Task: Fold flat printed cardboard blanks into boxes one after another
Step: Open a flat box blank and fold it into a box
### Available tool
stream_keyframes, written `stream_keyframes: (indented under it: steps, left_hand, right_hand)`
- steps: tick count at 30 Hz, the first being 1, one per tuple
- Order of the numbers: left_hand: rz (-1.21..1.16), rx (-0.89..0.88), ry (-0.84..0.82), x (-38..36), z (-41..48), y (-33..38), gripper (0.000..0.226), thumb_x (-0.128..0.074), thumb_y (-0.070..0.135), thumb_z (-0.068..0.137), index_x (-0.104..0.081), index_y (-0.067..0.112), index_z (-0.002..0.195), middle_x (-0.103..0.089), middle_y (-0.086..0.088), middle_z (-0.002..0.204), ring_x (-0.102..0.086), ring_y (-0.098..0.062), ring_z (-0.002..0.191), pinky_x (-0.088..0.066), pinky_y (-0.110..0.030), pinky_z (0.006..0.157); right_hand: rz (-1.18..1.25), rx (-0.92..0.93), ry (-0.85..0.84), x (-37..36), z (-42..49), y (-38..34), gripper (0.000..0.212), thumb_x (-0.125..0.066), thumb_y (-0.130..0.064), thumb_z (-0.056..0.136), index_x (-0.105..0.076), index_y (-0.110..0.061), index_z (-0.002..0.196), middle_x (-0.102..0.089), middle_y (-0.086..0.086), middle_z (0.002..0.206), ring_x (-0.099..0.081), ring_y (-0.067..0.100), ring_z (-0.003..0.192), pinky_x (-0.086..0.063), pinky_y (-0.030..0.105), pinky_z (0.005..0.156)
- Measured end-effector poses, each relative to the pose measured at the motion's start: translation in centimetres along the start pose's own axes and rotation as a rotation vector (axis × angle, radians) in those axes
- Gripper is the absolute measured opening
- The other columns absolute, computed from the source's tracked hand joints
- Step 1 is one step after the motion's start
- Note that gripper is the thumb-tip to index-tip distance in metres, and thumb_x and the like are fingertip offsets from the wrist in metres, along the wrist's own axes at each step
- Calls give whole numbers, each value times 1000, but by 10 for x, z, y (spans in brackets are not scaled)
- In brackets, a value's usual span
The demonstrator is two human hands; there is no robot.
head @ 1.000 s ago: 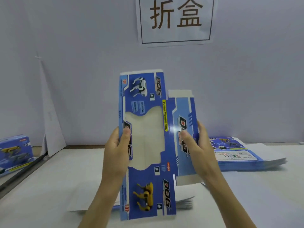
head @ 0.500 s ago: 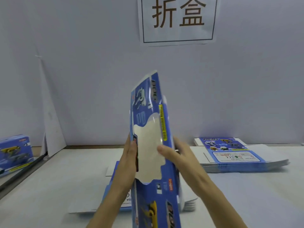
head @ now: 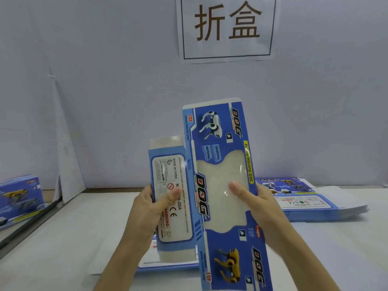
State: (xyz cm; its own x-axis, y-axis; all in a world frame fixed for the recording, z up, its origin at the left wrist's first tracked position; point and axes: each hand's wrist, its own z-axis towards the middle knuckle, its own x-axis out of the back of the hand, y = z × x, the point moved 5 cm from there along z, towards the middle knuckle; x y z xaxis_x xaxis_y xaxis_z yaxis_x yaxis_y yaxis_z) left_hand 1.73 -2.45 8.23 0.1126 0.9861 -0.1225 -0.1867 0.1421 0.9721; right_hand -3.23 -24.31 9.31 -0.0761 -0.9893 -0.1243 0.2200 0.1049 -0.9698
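Cardboard blank [head: 222, 185] held upright above table [head: 63, 238]. Left hand [head: 151, 208] pinches the label panel; right hand [head: 256, 204] grips the window edge.

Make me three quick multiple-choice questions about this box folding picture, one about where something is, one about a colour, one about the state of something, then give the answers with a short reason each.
1. Where is the finished box?
A. far left of the table
B. in the right hand
C. on the wall sign

2. What colour is the dog printed at the near end of the held blank?
A. green
B. yellow
C. red

3. How is the held blank being held?
A. lying flat on the table
B. pinched by one hand only
C. lifted in both hands

Answers:
1 A, the folded box stands at the left edge.
2 B, the lower dog print is yellow.
3 C, the left hand grips the label panel and the right hand the window panel, above the table.
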Motion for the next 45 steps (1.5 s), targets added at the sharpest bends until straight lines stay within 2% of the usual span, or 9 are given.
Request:
stream_keyframes:
  steps: [23,27,29,31,34,37,39,41,45]
  left_hand:
    - [10,-67,-30,-1,-2,11,45,-69,33,66,-61,20,108,-75,-5,91,-73,-26,76,-59,-34,54]
    - [210,-166,80,-4,-7,17,60,-64,41,74,-47,29,131,-63,9,121,-67,-10,98,-56,-21,67]
    - [404,-352,108,-14,-17,32,71,-60,47,76,-31,42,141,-41,28,128,-46,10,111,-45,-3,76]
    - [515,-455,4,-31,-28,37,71,-58,60,75,-25,50,137,-31,38,131,-33,20,119,-38,3,83]
    - [406,-297,-154,-43,-32,33,115,-57,89,53,-9,46,148,-22,28,150,-27,7,135,-35,-21,108]
    - [160,-213,-274,-43,-30,35,141,-66,90,30,-18,32,149,-44,11,144,-44,-11,132,-41,-38,107]
    - [36,-168,-313,-40,-31,35,137,-72,85,29,-27,31,146,-53,6,137,-51,-19,127,-45,-44,101]
    - [2,-163,-361,-39,-36,33,119,-72,83,41,-33,36,143,-57,9,133,-56,-18,123,-49,-44,97]
    - [-30,-139,-251,-34,-34,32,75,-71,83,41,-58,50,107,-71,16,102,-69,-8,97,-57,-22,66]
  right_hand:
    - [53,24,44,5,3,3,41,-67,-37,71,-60,-14,104,-76,5,84,-74,24,71,-55,25,49]
    - [5,105,126,0,3,-4,45,-68,-42,70,-65,-11,102,-75,6,87,-73,26,76,-59,32,56]
    - [39,166,186,-4,1,-6,49,-68,-48,72,-66,-11,105,-74,12,92,-71,35,81,-60,45,67]
    - [233,164,160,-17,-3,-4,48,-62,-52,72,-67,-20,108,-75,6,97,-72,28,86,-61,39,66]
    - [347,194,35,-40,-12,-6,44,-46,-57,77,-73,-35,103,-75,-3,102,-72,18,91,-58,25,66]
    - [172,233,-151,-64,-18,-16,59,-41,-53,80,-59,-26,129,-71,-19,107,-66,-2,99,-52,11,76]
    - [42,247,-208,-70,-21,-20,63,-54,-52,79,-52,-25,135,-68,-25,104,-62,-12,99,-48,5,71]
    - [-111,376,-251,-71,-25,-25,49,-52,-46,87,-50,-36,135,-55,-20,125,-50,-5,121,-50,11,82]
    - [-335,460,-278,-46,-23,-30,38,-45,-28,93,-54,-43,128,-50,-18,135,-40,0,131,-46,10,88]
